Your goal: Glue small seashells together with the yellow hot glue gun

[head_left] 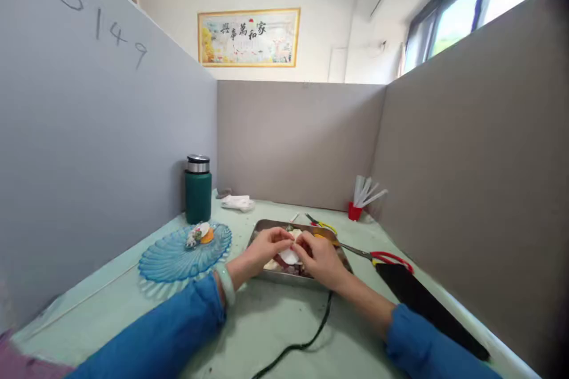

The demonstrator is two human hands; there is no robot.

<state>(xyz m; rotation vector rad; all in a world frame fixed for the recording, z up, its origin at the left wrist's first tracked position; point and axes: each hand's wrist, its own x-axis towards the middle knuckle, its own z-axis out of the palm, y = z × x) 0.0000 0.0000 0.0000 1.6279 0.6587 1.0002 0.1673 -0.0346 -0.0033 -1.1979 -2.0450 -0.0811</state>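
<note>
My left hand [267, 247] and my right hand [320, 259] meet above a shallow metal tray [284, 277], their fingertips pinched close together. What they pinch is too small to make out. Just below the fingertips shows a white round piece [289, 257]; whether the fingers touch it I cannot tell. Pale and dark reddish small pieces lie around it in the tray, partly hidden by my hands. To the left, a blue fluted glass plate [166, 257] carries a small cluster of white, orange and greenish pieces [200, 235].
A green bottle [198, 192] and white tissue pack [237, 203] stand behind. Red-handled scissors [391, 258], yellow-handled pliers [322, 224], a black strip [427, 308] and a red cup [354, 212] of white sticks are right. A dark cord [302, 345] runs in front. Partitions enclose the table.
</note>
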